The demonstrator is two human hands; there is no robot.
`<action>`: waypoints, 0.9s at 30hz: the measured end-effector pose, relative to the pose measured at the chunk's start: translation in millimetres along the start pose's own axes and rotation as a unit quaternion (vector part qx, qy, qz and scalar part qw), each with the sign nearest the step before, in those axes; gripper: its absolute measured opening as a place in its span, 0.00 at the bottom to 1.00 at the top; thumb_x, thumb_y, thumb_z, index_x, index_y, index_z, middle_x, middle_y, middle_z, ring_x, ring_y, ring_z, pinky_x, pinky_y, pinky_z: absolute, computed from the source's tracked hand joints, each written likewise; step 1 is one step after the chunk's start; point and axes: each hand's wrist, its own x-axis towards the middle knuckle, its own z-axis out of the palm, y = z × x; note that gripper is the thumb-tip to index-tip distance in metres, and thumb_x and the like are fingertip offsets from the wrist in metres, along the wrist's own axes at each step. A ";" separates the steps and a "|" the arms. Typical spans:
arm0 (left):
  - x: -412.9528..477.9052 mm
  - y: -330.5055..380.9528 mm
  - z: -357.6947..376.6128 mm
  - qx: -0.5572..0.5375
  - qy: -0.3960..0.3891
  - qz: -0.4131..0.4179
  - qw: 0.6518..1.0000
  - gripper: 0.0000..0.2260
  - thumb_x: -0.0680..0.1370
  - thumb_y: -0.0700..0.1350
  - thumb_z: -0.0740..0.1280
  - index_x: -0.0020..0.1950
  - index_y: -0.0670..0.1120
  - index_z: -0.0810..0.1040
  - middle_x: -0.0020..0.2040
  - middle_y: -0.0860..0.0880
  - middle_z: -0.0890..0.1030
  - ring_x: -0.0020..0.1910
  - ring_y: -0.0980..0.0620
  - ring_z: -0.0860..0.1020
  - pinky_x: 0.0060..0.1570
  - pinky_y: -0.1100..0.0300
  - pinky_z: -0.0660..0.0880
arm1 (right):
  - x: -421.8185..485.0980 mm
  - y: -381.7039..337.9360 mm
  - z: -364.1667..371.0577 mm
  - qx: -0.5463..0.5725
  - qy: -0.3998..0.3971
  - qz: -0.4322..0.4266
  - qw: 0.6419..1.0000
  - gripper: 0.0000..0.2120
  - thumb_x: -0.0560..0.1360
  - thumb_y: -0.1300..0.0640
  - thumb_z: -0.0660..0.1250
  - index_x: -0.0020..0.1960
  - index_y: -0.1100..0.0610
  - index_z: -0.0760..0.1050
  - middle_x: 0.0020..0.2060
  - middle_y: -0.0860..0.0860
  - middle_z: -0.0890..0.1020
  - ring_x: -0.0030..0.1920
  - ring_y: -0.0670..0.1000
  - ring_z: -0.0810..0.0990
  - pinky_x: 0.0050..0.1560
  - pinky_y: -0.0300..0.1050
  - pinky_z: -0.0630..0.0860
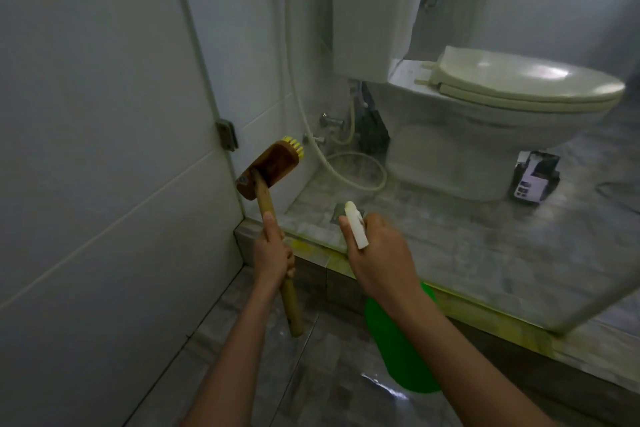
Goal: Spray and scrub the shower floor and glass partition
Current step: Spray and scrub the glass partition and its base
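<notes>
Grey tiled shower floor (332, 374) runs under both forearms to a raised kerb (311, 260), where the glass partition (450, 184) stands just past the fingers. On the left hand (272, 253), fingers curl round the wooden scrub brush (268, 166) handle, with the brush head above them near the glass's wall-side edge. On the right hand (377, 253), fingers wrap the green spray bottle (398, 340) at its white head. Beyond the glass sits a toilet (502, 107).

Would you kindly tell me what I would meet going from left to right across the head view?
Metal hinge → scrub brush, held by the left hand → right hand gripping the green spray bottle → toilet.
</notes>
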 end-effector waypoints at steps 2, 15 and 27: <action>2.0 -1.1 -2.8 -0.001 -0.002 -0.008 1.000 0.24 0.77 0.67 0.49 0.39 0.47 0.65 0.22 0.53 0.64 0.18 0.54 0.62 0.20 0.64 0.63 | -1.2 -1.8 4.8 -0.002 -0.019 -0.002 1.000 0.19 0.81 0.42 0.58 0.49 0.58 0.71 0.41 0.52 0.73 0.37 0.52 0.70 0.33 0.42 0.61; -111.5 -67.7 92.4 0.042 -0.064 -0.040 0.996 0.22 0.81 0.55 0.52 0.46 0.40 0.76 0.38 0.43 0.78 0.36 0.50 0.77 0.29 0.66 0.67 | 6.5 -7.2 -40.1 0.086 0.067 -0.022 0.994 0.17 0.81 0.45 0.59 0.38 0.54 0.68 0.31 0.47 0.71 0.31 0.47 0.70 0.30 0.39 0.60; -68.0 -24.9 87.9 0.012 0.031 0.082 0.996 0.24 0.79 0.59 0.49 0.45 0.40 0.73 0.33 0.46 0.73 0.29 0.57 0.70 0.27 0.69 0.65 | -1.2 -6.2 -46.4 0.088 0.081 -0.037 0.992 0.17 0.81 0.46 0.59 0.36 0.51 0.66 0.30 0.46 0.71 0.30 0.46 0.70 0.29 0.38 0.60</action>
